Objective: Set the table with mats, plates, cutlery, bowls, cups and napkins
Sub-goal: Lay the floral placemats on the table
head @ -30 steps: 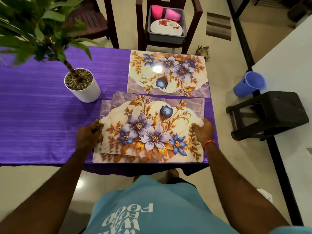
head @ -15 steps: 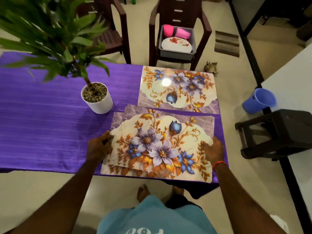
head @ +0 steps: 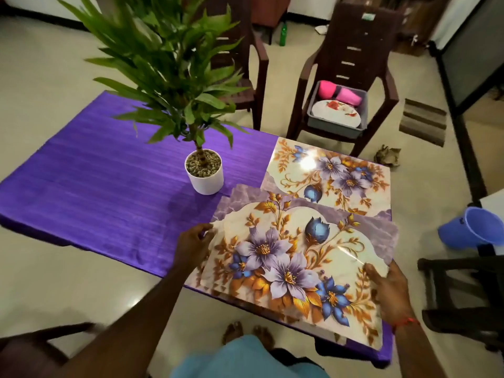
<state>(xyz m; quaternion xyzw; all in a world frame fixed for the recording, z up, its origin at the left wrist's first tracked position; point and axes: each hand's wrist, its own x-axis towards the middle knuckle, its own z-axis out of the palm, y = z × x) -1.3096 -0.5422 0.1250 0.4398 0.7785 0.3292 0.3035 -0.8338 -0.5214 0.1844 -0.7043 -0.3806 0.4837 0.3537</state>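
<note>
A stack of floral place mats (head: 294, 263) lies at the near right end of the purple-clothed table (head: 109, 186). My left hand (head: 192, 245) grips the left edge of the top mat, and my right hand (head: 388, 290) grips its right edge. The top mat sits askew over the ones under it. A single matching mat (head: 327, 173) lies flat at the far right of the table. On the chair behind, a grey tub (head: 336, 111) holds a white flowered plate (head: 335, 113) and pink cups (head: 341, 94).
A potted plant in a white pot (head: 204, 171) stands mid-table, its leaves spreading above. Two brown chairs (head: 351, 58) stand beyond the table. At the right are a blue bucket (head: 474, 227), a dark stool (head: 463, 296) and a white table edge.
My view has swung to the left and tilted up, showing more of the table's left part. Both hands keep their hold on the top mat, which now sits more askew on the stack.
</note>
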